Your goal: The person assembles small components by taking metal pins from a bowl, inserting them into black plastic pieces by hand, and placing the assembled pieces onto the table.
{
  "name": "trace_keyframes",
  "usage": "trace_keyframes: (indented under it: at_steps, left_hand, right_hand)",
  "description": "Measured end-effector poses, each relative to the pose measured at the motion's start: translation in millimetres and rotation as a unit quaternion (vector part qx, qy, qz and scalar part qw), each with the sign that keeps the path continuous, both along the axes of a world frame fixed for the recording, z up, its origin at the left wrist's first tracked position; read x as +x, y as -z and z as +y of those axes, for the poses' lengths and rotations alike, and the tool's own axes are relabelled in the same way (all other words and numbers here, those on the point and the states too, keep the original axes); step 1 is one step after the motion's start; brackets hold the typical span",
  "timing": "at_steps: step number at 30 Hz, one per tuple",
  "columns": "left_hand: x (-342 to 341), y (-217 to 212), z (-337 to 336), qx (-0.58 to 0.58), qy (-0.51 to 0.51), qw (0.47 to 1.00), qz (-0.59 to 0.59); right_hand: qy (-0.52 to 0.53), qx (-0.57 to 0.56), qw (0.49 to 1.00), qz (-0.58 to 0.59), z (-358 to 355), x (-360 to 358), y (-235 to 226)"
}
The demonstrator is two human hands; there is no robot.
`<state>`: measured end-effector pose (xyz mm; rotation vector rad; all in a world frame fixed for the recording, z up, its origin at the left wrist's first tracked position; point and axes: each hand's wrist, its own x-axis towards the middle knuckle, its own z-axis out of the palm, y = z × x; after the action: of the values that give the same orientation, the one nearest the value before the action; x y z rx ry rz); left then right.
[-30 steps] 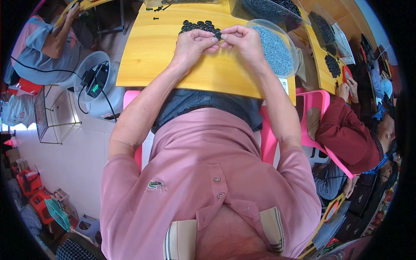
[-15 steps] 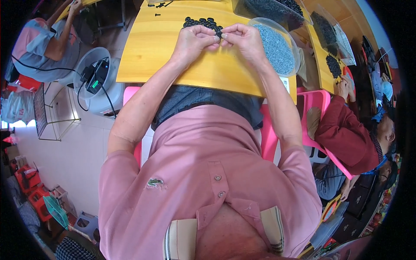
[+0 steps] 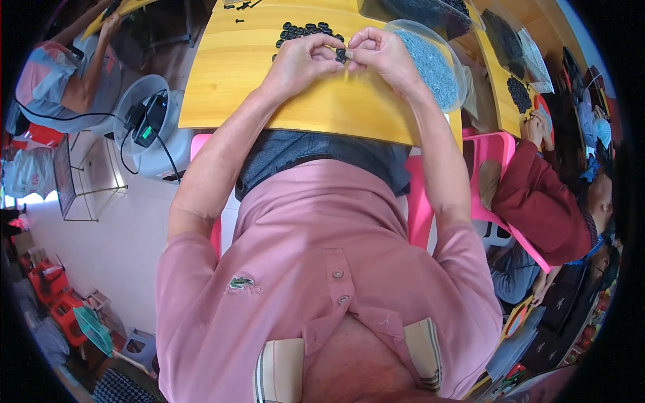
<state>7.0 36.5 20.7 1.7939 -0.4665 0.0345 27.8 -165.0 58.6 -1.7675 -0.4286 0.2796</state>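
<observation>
Over the yellow table, my left hand (image 3: 302, 65) pinches a small black part (image 3: 341, 56) between thumb and fingertips. My right hand (image 3: 384, 59) meets it from the other side, thumb and forefinger closed at the same part. Whether something smaller sits between the right fingertips I cannot make out. Just beyond my left hand lies a loose cluster of small black ring-shaped pieces (image 3: 309, 30). Close by my right hand stands a round clear tub (image 3: 461, 87) filled with small silvery metal pieces that look like screws.
A clear bin (image 3: 383, 20) of dark small parts stands at the table's far edge. Several black screw-like pieces (image 3: 240, 21) lie at the far left of the table (image 3: 228, 80). A person in a dark red sleeve (image 3: 537, 208) works at the right; another person (image 3: 64, 74) sits at far left.
The black part remains between my fingertips, its angle slightly different. My left hand has shifted a little left, showing more of the black ring pieces beyond it.
</observation>
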Motion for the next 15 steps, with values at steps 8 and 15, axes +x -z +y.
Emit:
trace_keyframes:
  at_steps: [8,15]
  left_hand:
    - [3.2,6.5,1.9,0.095,-0.001,0.994,-0.061]
    - [1.9,3.3,1.6,0.139,0.007,0.987,-0.080]
  right_hand:
    - [-0.027,-0.027,0.999,0.028,-3.1,3.1,2.3]
    - [-0.034,-0.047,0.997,0.048,-3.2,2.2,1.8]
